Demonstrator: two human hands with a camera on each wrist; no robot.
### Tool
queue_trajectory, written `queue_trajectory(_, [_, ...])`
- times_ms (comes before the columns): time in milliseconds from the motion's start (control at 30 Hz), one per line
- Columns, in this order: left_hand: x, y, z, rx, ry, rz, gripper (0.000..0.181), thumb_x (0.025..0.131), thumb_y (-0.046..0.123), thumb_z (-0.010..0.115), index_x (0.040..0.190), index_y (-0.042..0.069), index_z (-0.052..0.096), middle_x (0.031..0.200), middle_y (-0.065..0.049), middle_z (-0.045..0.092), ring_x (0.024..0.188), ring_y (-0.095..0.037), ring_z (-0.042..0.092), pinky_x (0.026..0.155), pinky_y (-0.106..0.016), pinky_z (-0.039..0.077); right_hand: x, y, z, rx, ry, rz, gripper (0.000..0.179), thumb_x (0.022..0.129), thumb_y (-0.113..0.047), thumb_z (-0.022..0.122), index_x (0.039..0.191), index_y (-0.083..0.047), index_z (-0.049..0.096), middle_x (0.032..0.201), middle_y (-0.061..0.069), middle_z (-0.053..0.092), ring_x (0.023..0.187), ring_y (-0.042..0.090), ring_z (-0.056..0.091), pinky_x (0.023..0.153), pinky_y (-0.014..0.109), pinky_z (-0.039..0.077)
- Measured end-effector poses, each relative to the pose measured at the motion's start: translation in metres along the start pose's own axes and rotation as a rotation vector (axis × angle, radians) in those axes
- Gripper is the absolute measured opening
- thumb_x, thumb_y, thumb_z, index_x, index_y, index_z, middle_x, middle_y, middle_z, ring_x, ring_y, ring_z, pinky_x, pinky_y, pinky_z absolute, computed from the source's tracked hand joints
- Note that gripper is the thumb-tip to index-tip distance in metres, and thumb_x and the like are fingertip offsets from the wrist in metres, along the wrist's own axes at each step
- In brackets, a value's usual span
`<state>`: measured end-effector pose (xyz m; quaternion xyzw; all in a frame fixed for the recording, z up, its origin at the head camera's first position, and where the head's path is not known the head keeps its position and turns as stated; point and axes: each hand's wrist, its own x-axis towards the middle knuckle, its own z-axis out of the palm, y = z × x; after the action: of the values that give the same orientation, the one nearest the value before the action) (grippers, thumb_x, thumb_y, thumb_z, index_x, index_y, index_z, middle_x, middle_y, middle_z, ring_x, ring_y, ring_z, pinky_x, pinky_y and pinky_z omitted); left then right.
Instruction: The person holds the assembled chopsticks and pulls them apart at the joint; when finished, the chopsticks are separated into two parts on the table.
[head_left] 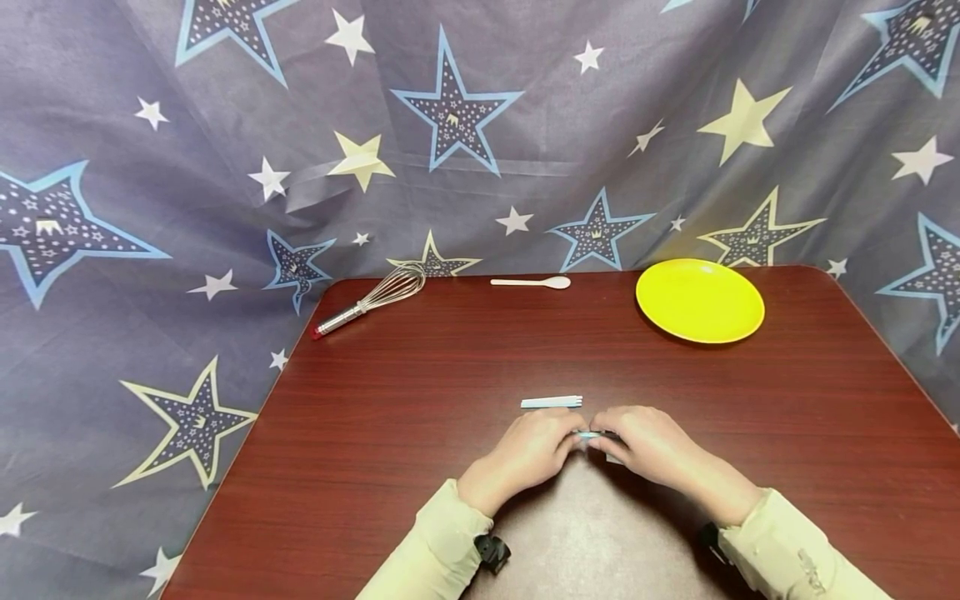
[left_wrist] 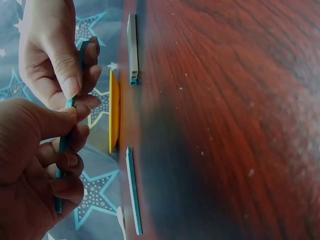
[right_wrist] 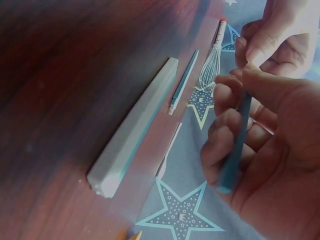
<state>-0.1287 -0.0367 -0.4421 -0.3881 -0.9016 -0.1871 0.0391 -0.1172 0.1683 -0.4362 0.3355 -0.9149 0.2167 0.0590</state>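
In the head view my left hand (head_left: pixel 525 448) and right hand (head_left: pixel 654 443) meet close over the table, fingertip to fingertip. Between them they pinch a slim teal stick (head_left: pixel 587 434). The left wrist view shows the teal stick (left_wrist: pixel 62 145) running along the curled left fingers, and its far part passes into the right hand (left_wrist: pixel 50 60). Seen from the right wrist, the teal stick (right_wrist: pixel 235 145) lies across the right palm, pinched near the thumb. Beyond the hands lies a white-and-blue bar (head_left: pixel 551 402). Another pale bar with a teal edge (right_wrist: pixel 132 132) lies by the right hand.
At the table's back edge are a whisk (head_left: pixel 371 298) on the left, a white spoon (head_left: pixel 530 282) in the middle and a yellow plate (head_left: pixel 701 301) on the right. A star-patterned cloth (head_left: pixel 480 200) hangs behind the brown table (head_left: pixel 337 467).
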Motion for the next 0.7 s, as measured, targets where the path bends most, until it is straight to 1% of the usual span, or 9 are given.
queue_trajectory(133, [-0.0001,0.0009,-0.0009,0.018,-0.008,0.004,0.005,0.096,0.022,0.061,0.093,0.02,0.065,0.082,0.011,0.059,0.075,-0.004,0.056,0.066,-0.023,0.046,0.0003,0.0007,0.0012,0.014,-0.014,-0.011,0.016,0.089,-0.02,0.07,0.077,-0.023,0.059,0.065,-0.021,0.043,0.059,-0.001,0.044,0.056,0.025,0.04])
queue_trajectory(233, [0.0003,0.0007,-0.0005,0.027,-0.024,0.001,0.007,0.097,0.024,0.06,0.092,0.021,0.063,0.08,0.011,0.057,0.074,-0.004,0.055,0.065,-0.023,0.045,0.0001,0.001,0.0018,0.02,-0.017,-0.016,0.016,0.089,-0.02,0.07,0.077,-0.022,0.06,0.064,-0.021,0.044,0.059,-0.001,0.044,0.056,0.025,0.041])
queue_trajectory(433, [0.0009,0.0001,0.0008,0.035,-0.059,-0.009,0.014,0.098,0.025,0.058,0.085,0.019,0.058,0.072,0.011,0.05,0.069,-0.006,0.051,0.059,-0.025,0.043,-0.0001,0.0004,0.0009,0.014,-0.021,-0.011,0.016,0.089,-0.02,0.069,0.076,-0.022,0.06,0.064,-0.021,0.044,0.059,-0.001,0.044,0.055,0.026,0.04])
queue_trajectory(700, [0.0008,0.0005,0.0015,0.042,-0.081,-0.011,0.013,0.097,0.024,0.058,0.085,0.02,0.061,0.074,0.011,0.054,0.07,-0.008,0.057,0.058,-0.028,0.045,-0.0013,-0.0011,0.0013,0.027,-0.046,-0.011,0.021,0.091,-0.021,0.067,0.075,-0.024,0.054,0.059,-0.022,0.041,0.052,-0.002,0.04,0.051,0.024,0.037])
